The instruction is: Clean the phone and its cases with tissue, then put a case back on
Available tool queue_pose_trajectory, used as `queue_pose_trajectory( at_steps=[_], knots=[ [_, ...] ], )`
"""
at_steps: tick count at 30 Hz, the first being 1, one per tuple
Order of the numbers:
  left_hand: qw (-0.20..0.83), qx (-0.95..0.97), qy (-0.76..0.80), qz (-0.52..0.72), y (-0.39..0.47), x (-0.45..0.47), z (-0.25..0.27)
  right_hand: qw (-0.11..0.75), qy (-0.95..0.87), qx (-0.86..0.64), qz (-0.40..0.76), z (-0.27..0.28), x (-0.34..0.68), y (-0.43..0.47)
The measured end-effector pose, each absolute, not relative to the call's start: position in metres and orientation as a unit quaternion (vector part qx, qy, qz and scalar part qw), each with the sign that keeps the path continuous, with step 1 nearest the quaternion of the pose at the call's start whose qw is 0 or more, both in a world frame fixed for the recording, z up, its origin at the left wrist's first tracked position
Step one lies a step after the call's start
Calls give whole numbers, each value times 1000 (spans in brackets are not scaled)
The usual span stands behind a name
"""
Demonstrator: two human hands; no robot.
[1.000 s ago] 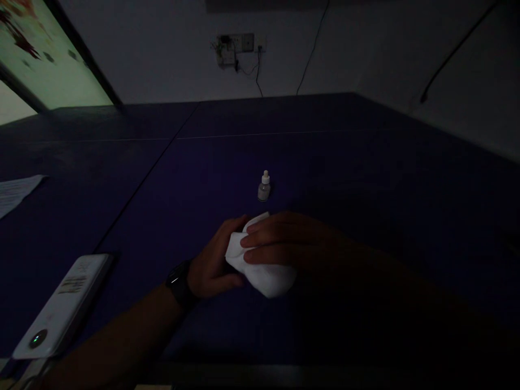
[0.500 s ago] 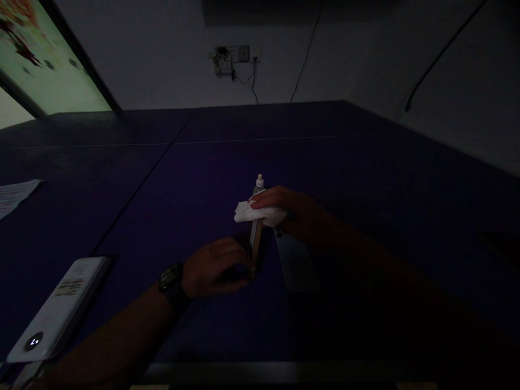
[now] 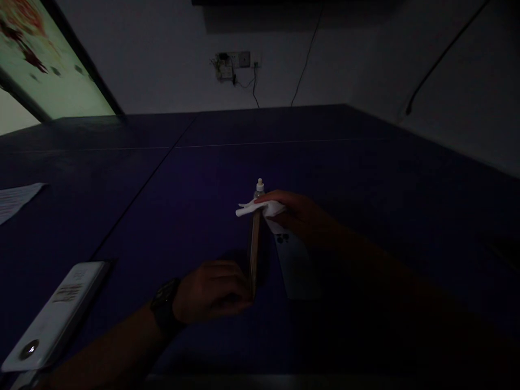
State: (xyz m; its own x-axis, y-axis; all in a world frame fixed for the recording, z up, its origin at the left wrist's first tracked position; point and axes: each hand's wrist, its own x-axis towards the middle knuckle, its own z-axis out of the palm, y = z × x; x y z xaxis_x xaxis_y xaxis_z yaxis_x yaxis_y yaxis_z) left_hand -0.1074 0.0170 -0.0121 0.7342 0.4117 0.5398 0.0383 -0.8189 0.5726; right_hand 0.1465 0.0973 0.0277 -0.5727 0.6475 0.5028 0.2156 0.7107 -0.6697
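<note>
In the dim light my left hand, a watch on its wrist, pinches the near end of a thin phone. The phone is turned on its long edge, so mostly its copper-coloured side shows. My right hand is closed on a folded white tissue, which covers the far end of the phone. Just behind the tissue stands a small clear bottle with a white cap. A second, blue-grey phone lies camera side up on the table, partly under my right forearm.
A white power bank with a lit round display lies on the dark blue table at the left. Farther left is a printed sheet of paper. Wall sockets with cables are beyond the table's far edge.
My left hand and the phone's near end sit a little lower and nearer. The tissue has shifted slightly up the phone and bunched more tightly. The whole view has tilted up slightly.
</note>
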Motion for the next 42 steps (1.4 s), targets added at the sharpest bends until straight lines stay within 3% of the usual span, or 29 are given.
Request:
queue_pose_trajectory(
  at_steps=[11, 18, 27, 37, 42],
  knots=[
    [377, 838, 175, 353, 16, -106, -25, 311, -869, -283, 260, 27, 155, 99],
    [397, 826, 185, 355, 17, -105, -28, 343, -911, -165, 159, 17, 153, 98],
    [381, 846, 204, 311, 16, -105, -32, 261, -949, -143, 103, -11, 149, 109],
    [372, 861, 199, 285, 20, -107, -29, 153, -983, -70, 71, 32, 137, 47],
    [398, 853, 190, 281, 21, -107, -33, 282, -947, -152, 20, 6, 137, 77]
  ],
)
